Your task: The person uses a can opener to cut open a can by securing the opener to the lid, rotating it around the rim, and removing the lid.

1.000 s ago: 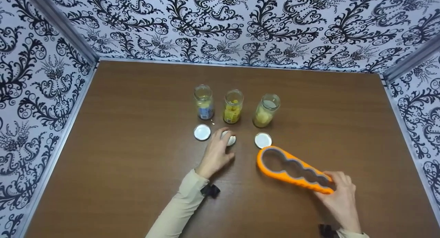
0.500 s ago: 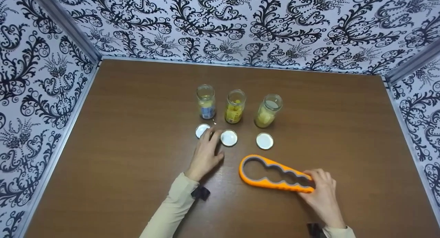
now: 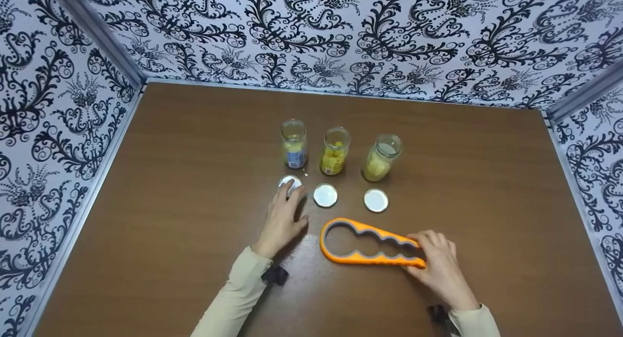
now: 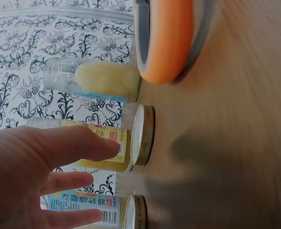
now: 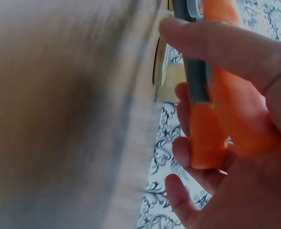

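In the head view my right hand (image 3: 440, 269) grips the narrow end of an orange multi-size jar opener (image 3: 372, 260) with a grey scalloped inside. The right wrist view has its thumb and fingers round the orange handle (image 5: 208, 138). My left hand (image 3: 280, 225) reaches over the left lid (image 3: 291, 179), its fingers loosely extended and partly covering it. No contact with a lid is seen in the left wrist view. Two more white-lined lids, the middle one (image 3: 325, 196) and the right one (image 3: 376, 200), lie inside up.
Behind the lids stand three uncapped glass jars: a blue-labelled one (image 3: 294, 147), a yellow-labelled one (image 3: 335, 154) and one with pale contents (image 3: 380, 160). Small crumbs lie near the left jar. Patterned walls (image 3: 311, 45) border the brown table (image 3: 194, 181).
My left hand has moved left from the middle lid to the left lid. My right hand has brought the jar opener leftward, away from the right lid.
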The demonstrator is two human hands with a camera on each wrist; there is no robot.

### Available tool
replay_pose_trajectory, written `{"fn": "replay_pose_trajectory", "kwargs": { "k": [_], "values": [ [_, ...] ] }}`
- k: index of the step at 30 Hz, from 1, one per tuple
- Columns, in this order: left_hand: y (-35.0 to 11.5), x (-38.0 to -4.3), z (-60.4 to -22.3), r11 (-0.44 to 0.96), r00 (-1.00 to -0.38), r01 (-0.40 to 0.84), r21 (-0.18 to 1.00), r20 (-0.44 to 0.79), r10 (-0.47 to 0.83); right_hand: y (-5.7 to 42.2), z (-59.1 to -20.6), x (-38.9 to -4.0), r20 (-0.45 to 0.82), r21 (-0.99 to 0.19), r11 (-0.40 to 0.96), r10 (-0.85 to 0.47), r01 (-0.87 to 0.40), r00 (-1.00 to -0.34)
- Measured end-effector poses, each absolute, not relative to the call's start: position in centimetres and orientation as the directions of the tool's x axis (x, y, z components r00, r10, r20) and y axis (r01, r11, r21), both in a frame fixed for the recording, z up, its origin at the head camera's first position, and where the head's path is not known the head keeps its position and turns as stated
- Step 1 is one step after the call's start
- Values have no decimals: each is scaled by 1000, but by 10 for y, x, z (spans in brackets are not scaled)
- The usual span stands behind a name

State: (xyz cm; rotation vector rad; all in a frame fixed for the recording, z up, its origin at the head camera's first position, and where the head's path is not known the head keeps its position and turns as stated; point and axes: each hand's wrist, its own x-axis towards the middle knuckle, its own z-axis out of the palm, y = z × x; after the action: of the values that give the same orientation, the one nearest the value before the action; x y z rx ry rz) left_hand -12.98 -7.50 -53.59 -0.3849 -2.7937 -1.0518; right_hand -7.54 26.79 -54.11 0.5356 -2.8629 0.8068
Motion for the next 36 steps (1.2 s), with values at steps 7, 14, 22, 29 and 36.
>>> {"fn": "replay_pose_trajectory", "kwargs": {
  "k": [7,14,22,29,36],
  "values": [
    [-78,-129,-537,719,-955,294,630,231,188,259,-543,-80,101,-465,788,-406,-404,-908],
    [-77,-129,-540,713,-958,283,641,232,171,257,-546,-85,68,-458,782,-443,-422,-894],
    [-73,-127,-542,710,-961,272,650,222,165,257,-550,-86,52,-453,791,-438,-412,-897],
    [-75,-126,-544,709,-961,272,650,219,167,256,-549,-85,33,-455,796,-432,-398,-901],
    [-78,-125,-544,707,-956,287,646,233,176,254,-547,-82,88,-475,774,-432,-419,-898]
  ]
}}
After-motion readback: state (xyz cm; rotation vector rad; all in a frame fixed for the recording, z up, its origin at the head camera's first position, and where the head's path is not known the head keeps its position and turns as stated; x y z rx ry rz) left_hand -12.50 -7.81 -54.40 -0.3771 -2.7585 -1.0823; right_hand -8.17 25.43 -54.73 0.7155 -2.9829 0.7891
